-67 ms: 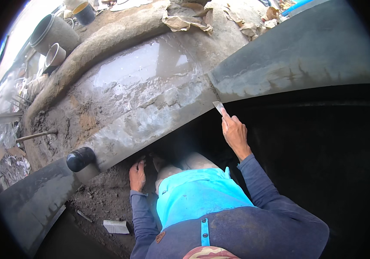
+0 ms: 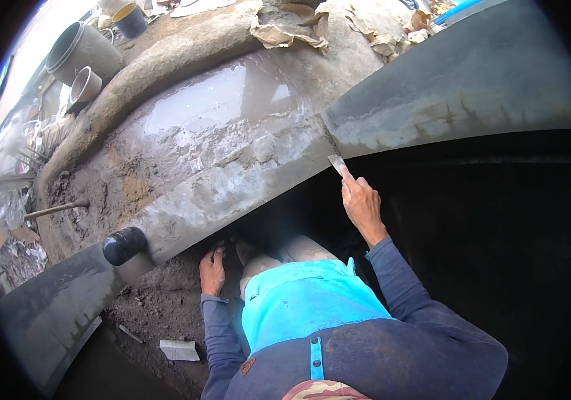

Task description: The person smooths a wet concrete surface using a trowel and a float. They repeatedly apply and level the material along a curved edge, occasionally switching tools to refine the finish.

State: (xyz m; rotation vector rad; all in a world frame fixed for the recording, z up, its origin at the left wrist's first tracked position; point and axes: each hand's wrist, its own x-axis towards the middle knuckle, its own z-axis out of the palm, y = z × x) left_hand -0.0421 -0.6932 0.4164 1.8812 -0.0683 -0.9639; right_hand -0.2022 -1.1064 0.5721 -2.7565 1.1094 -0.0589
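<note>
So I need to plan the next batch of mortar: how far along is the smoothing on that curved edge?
The broad curved slab already looks coated, wet and fairly smooth. In hand: the right hand holds a small flat blade at the joint where the slab meets the grey panel. The left hand rests on the ground below the rim. The lower rim near the black pipe end looks rough and patchy.

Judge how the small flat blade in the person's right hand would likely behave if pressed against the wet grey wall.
The blade looks thin and flat, so it would probably flex a little under pressure. It is small beside the right hand, so likely light. The wall glistens as if wet, so the blade may slide rather than grip.
</note>
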